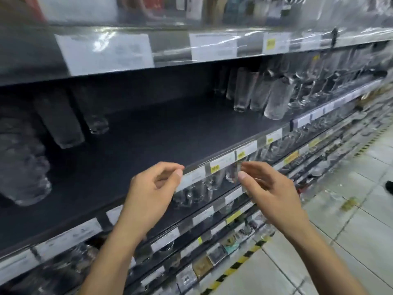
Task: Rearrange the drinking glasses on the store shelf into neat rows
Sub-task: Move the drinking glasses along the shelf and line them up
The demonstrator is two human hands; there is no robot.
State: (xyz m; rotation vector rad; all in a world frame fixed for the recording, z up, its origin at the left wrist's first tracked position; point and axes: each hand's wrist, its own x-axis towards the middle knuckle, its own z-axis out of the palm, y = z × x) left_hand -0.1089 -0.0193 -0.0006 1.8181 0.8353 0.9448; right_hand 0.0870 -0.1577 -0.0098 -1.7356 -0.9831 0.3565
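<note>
A dark shelf [161,133] runs across the view, blurred by motion. Clear tumblers [263,94] stand in a group at its right, with stemmed glasses [308,92] beyond them. At the left stand a tall dark glass [61,120], a small clear glass [96,122] and a textured glass [23,165]. My left hand [151,194] and my right hand [270,190] hover in front of the shelf's front edge, fingers loosely curled, holding nothing.
Price labels [244,152] line the shelf edge. Lower shelves [202,194] hold more glassware. An upper shelf [191,45] with plastic label strips overhangs. Tiled floor [340,241] with a yellow-black stripe lies at the right.
</note>
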